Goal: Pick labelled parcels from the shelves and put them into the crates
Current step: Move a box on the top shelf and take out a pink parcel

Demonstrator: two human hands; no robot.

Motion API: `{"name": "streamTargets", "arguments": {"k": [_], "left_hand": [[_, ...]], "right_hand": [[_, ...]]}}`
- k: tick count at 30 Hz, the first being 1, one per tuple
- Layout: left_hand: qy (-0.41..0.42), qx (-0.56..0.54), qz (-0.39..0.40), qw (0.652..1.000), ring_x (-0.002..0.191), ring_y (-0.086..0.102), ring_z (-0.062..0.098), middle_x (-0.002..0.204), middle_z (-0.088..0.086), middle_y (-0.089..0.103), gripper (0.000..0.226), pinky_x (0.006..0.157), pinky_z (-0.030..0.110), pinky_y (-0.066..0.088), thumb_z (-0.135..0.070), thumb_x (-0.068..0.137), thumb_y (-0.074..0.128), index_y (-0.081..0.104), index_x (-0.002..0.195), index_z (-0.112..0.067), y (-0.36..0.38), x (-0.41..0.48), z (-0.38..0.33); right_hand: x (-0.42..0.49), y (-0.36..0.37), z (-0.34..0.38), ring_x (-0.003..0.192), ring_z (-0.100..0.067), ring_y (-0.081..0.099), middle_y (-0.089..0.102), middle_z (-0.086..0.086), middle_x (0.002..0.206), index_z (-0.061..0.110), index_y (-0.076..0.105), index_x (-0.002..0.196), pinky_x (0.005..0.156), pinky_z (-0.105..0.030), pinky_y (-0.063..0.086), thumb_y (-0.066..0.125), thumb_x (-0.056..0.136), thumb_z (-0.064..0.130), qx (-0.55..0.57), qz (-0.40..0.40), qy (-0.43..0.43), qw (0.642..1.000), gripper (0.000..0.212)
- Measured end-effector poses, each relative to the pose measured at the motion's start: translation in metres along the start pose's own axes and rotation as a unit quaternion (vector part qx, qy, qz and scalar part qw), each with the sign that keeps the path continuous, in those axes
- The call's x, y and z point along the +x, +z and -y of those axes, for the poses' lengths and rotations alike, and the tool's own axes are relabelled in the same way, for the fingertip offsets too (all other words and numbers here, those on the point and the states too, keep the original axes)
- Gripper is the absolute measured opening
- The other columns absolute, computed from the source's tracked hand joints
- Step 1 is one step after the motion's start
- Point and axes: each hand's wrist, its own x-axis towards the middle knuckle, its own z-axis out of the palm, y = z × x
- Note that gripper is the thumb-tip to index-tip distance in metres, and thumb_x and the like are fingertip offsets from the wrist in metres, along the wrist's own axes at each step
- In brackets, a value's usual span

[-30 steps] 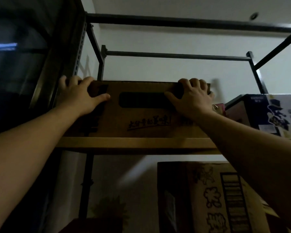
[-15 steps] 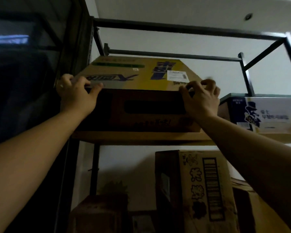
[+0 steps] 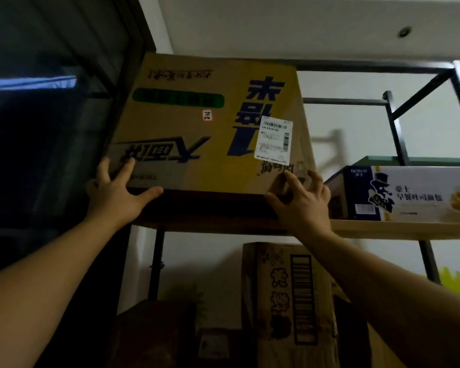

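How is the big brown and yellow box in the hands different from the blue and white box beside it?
The big brown and yellow cardboard box is tipped forward, showing its white label; the blue and white carton lies flat. The left hand and right hand grip the cardboard box's front edge; nothing touches the carton. The cardboard box looks larger. Both sit on the top wooden shelf.

Print on label (image 3: 273, 139) too small; bread box (image 3: 409, 193) cut by right edge.
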Motion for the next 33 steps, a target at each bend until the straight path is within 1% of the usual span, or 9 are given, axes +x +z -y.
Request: {"name": "streamTargets", "arguments": {"k": [4, 10, 14, 18, 22, 26, 30, 31, 33], "left_hand": [[-0.006, -0.01, 0.001, 1.0, 0.141, 0.005, 0.036, 0.156, -0.008, -0.002, 0.091, 0.11, 0.056, 0.026, -0.06, 0.072, 0.067, 0.021, 0.147, -0.038, -0.002, -0.019, 0.004], [0.005, 0.0, -0.02, 1.0, 0.141, 0.005, 0.036, 0.157, -0.002, 0.002, 0.087, 0.11, 0.055, 0.025, -0.057, 0.075, 0.066, 0.024, 0.147, -0.034, -0.003, -0.024, 0.0], [0.036, 0.006, -0.053, 0.998, 0.138, 0.017, 0.036, 0.153, 0.001, 0.011, 0.084, 0.109, 0.052, 0.03, -0.062, 0.074, 0.063, 0.032, 0.145, -0.03, -0.001, -0.008, 0.005], [0.055, 0.002, -0.061, 0.997, 0.134, 0.026, 0.037, 0.148, 0.004, 0.02, 0.08, 0.106, 0.053, 0.034, -0.068, 0.074, 0.057, 0.04, 0.14, -0.025, 0.0, 0.023, -0.001], [0.068, 0.045, -0.063, 0.995, 0.135, 0.019, 0.038, 0.147, 0.009, 0.027, 0.072, 0.111, 0.049, 0.025, -0.065, 0.081, 0.05, 0.042, 0.139, -0.022, 0.009, 0.046, -0.01], [0.115, 0.073, -0.074, 0.988, 0.141, 0.007, 0.037, 0.148, 0.012, 0.031, 0.063, 0.116, 0.048, 0.014, -0.055, 0.089, 0.044, 0.041, 0.14, -0.018, 0.022, 0.066, -0.009], [0.132, 0.103, -0.061, 0.984, 0.142, -0.001, 0.031, 0.148, 0.009, 0.022, 0.06, 0.11, 0.054, 0.024, -0.053, 0.091, 0.041, 0.032, 0.14, -0.019, 0.047, 0.075, -0.009], [0.14, 0.11, -0.066, 0.982, 0.141, 0.002, 0.031, 0.146, 0.009, 0.022, 0.06, 0.107, 0.056, 0.028, -0.054, 0.091, 0.041, 0.032, 0.139, -0.019, 0.051, 0.075, -0.011], [0.163, 0.117, -0.09, 0.975, 0.135, 0.013, 0.033, 0.14, 0.012, 0.028, 0.059, 0.101, 0.055, 0.034, -0.054, 0.089, 0.044, 0.037, 0.135, -0.017, 0.052, 0.075, -0.014]], "right_hand": [[-0.016, 0.006, -0.006, 0.14, -0.037, 0.002, -0.001, 0.004, 0.152, 0.044, 0.02, 0.147, 0.116, -0.052, 0.019, 0.054, 0.085, 0.065, 0.002, -0.008, -0.004, 1.0, 0.074], [-0.017, 0.009, -0.006, 0.141, -0.037, 0.0, 0.0, 0.001, 0.154, 0.045, 0.018, 0.147, 0.118, -0.052, 0.017, 0.052, 0.086, 0.066, 0.002, -0.009, 0.006, 1.0, 0.074], [-0.007, 0.007, -0.003, 0.142, -0.035, -0.001, 0.002, 0.001, 0.155, 0.042, 0.02, 0.148, 0.119, -0.051, 0.016, 0.048, 0.085, 0.069, 0.002, -0.026, 0.002, 1.0, 0.074], [0.018, -0.001, 0.004, 0.142, -0.035, 0.008, 0.01, -0.003, 0.156, 0.036, 0.032, 0.145, 0.118, -0.051, 0.02, 0.05, 0.087, 0.066, 0.013, -0.064, -0.001, 0.998, 0.068], [0.044, 0.006, 0.006, 0.14, -0.035, 0.017, 0.021, -0.006, 0.152, 0.031, 0.043, 0.138, 0.116, -0.051, 0.023, 0.049, 0.088, 0.064, 0.021, -0.088, -0.005, 0.996, 0.061], [0.067, 0.021, 0.005, 0.143, -0.034, 0.007, 0.02, -0.009, 0.153, 0.026, 0.037, 0.143, 0.118, -0.053, 0.016, 0.044, 0.093, 0.06, 0.026, -0.087, -0.019, 0.996, 0.061], [0.082, 0.041, -0.009, 0.147, -0.033, -0.007, 0.014, -0.008, 0.158, 0.026, 0.028, 0.147, 0.118, -0.05, -0.002, 0.037, 0.096, 0.058, 0.006, -0.077, -0.017, 0.997, 0.061], [0.083, 0.043, -0.014, 0.147, -0.033, -0.007, 0.014, -0.007, 0.157, 0.026, 0.028, 0.147, 0.118, -0.05, -0.002, 0.037, 0.096, 0.058, 0.008, -0.08, -0.016, 0.997, 0.06], [0.086, 0.045, -0.023, 0.145, -0.033, 0.003, 0.022, -0.007, 0.153, 0.024, 0.033, 0.145, 0.118, -0.051, 0.008, 0.042, 0.096, 0.056, 0.015, -0.098, -0.02, 0.995, 0.059]]}}
